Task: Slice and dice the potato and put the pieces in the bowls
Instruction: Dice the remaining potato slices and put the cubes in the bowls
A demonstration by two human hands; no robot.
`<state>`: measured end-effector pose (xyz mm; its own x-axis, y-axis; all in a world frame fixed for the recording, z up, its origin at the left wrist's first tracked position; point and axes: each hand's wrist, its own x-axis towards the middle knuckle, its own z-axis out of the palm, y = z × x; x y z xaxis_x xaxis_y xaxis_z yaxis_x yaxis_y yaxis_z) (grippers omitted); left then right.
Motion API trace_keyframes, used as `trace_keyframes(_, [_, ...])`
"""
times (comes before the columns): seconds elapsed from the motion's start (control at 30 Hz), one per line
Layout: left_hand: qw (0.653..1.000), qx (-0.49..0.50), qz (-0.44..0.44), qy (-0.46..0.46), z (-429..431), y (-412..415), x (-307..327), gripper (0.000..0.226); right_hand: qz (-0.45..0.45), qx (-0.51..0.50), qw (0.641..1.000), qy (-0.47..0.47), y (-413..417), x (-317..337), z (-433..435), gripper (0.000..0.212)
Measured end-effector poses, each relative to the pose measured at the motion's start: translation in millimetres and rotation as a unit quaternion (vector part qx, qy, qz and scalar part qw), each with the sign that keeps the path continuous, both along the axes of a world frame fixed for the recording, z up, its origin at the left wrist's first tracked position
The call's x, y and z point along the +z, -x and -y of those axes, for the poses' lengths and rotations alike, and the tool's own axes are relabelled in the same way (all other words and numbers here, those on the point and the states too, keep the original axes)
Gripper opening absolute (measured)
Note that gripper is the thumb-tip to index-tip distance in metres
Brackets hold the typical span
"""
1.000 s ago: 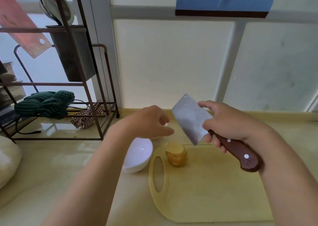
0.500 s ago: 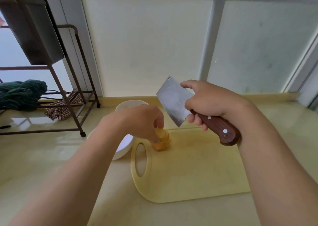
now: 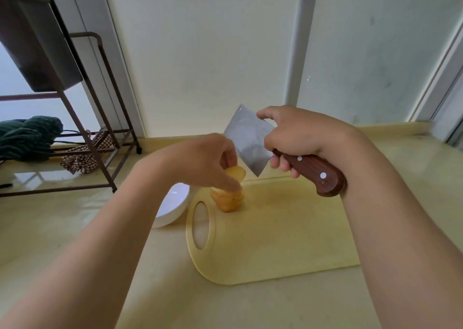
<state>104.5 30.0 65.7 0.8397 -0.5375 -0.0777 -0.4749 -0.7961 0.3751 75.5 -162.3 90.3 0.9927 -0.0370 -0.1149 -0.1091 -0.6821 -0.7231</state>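
Observation:
A stack of potato slices [image 3: 228, 200] stands at the left end of the yellow cutting board [image 3: 275, 233], near its handle hole. My left hand [image 3: 200, 161] pinches the top slice [image 3: 236, 173] and holds it tilted just above the stack. My right hand [image 3: 298, 138] grips a cleaver [image 3: 248, 138] by its brown wooden handle, blade raised in the air above the board's far edge. A white bowl [image 3: 171, 207] sits just left of the board, partly hidden by my left forearm.
A dark metal rack [image 3: 87, 138] stands at the back left with a green cloth [image 3: 27, 135] and a checked cloth [image 3: 82, 156] on its lower shelf. Frosted window panels close off the back of the pale yellow counter [image 3: 400, 168].
My left hand came down from above the bowl onto the potato stack and lifted its top slice. The cleaver stayed raised in my right hand. The camera tilted down.

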Motion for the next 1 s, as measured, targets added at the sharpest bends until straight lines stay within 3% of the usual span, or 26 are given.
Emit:
trace_keyframes(0.13, [0.997, -0.026, -0.010, 0.067, 25, 23, 2, 0.045, 0.004, -0.026, 1.000, -0.009, 19, 5, 23, 0.075])
trace_keyframes(0.27, [0.993, -0.071, -0.082, 0.041, 57, 43, -24, 0.030, -0.002, -0.080, 0.997, -0.023, 54, -16, 63, 0.076])
trace_keyframes(0.4, [0.999, -0.015, 0.006, 0.043, 90, 52, -67, 0.049, -0.024, -0.109, 0.992, -0.063, 78, -49, 90, 0.075])
trace_keyframes(0.5, [0.997, 0.024, 0.002, 0.075, 99, 52, -76, 0.059, -0.015, -0.113, 0.992, -0.046, 76, -57, 100, 0.078])
trace_keyframes(0.6, [0.993, 0.010, -0.048, 0.103, 89, 45, -71, 0.033, -0.016, -0.107, 0.994, -0.029, 79, -58, 106, 0.079])
trace_keyframes(0.67, [0.997, -0.045, -0.019, 0.054, 81, 42, -68, 0.021, -0.019, -0.103, 0.994, -0.019, 85, -59, 108, 0.081])
trace_keyframes(0.77, [0.989, -0.138, 0.055, -0.015, 77, 39, -75, 0.033, -0.017, -0.102, 0.995, 0.001, 91, -59, 107, 0.083])
trace_keyframes(1.0, [0.960, -0.212, 0.139, 0.119, 81, 41, -101, 0.023, -0.022, -0.074, 0.996, 0.050, 95, -60, 98, 0.086])
